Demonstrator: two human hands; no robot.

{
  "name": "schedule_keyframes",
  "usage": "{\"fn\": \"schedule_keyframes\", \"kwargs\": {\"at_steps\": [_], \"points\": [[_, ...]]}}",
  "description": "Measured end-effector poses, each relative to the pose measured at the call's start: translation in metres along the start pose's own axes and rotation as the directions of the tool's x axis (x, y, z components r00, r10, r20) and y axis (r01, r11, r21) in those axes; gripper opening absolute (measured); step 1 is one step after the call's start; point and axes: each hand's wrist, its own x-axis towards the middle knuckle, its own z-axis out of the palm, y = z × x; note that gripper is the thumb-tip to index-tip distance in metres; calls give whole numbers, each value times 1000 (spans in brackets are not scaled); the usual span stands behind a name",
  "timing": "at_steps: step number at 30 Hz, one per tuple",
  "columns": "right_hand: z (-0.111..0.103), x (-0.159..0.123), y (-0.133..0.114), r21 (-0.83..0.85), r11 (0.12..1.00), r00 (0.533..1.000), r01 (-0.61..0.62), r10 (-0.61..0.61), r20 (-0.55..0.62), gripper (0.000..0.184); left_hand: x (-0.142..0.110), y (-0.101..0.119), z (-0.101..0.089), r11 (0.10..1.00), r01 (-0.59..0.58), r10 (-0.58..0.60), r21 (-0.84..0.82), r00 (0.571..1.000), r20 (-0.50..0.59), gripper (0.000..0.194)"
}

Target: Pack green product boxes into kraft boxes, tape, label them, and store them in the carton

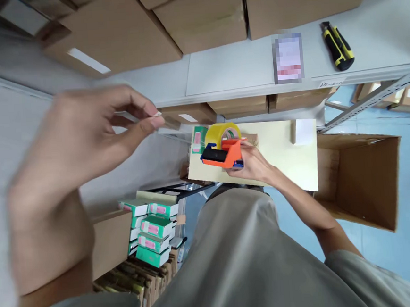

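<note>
Steady dispenser (231,156), light pinch
Left hand (86,134): grip pinched together on a white scrap (158,114). Right hand (251,163): grip wrapped round the dispenser; I'd hold it level.

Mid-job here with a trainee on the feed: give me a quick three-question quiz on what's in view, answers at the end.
1. Multiple choice: what does the right hand hold?
(a) a green box
(b) an orange tape dispenser
(c) a cardboard carton

2. True or false: the yellow-and-black utility knife lies on the shelf.

3. Short answer: what does the left hand pinch?

Key:
1. b, with a yellow tape roll mounted on it.
2. True.
3. A small whitish scrap; what it is made of cannot be told.
</note>
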Motion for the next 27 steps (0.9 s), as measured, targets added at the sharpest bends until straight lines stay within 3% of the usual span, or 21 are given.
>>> {"fn": "schedule_keyframes", "kwargs": {"at_steps": [3, 7, 10, 14, 19, 27], "points": [[-17, -16, 10, -195, 980, 972, -46, 89, 218, 48, -35, -30, 64, 993, 58, -57, -99, 998, 8, 31], [-15, -23, 26, -391, 918, 879, -68, 240, 411, 48, -78, -75, 140, 955, 139, -120, -262, 989, 87, 33], [-6, -21, 40, -513, 855, 792, -75, 364, 491, 49, -107, -114, 184, 898, 224, -175, -378, 971, 161, 34], [8, -14, 56, -593, 805, 677, -27, 451, 581, 54, -140, -157, 233, 785, 360, -324, -503, 932, 162, 39], [23, -6, 67, -593, 805, 597, -1, 477, 645, 56, -167, -192, 278, 667, 442, -462, -599, 877, 132, 48], [44, 8, 70, -621, 764, 483, 176, 483, 730, 60, -198, -214, 312, 610, 478, -545, -632, 832, 103, 40]]}}
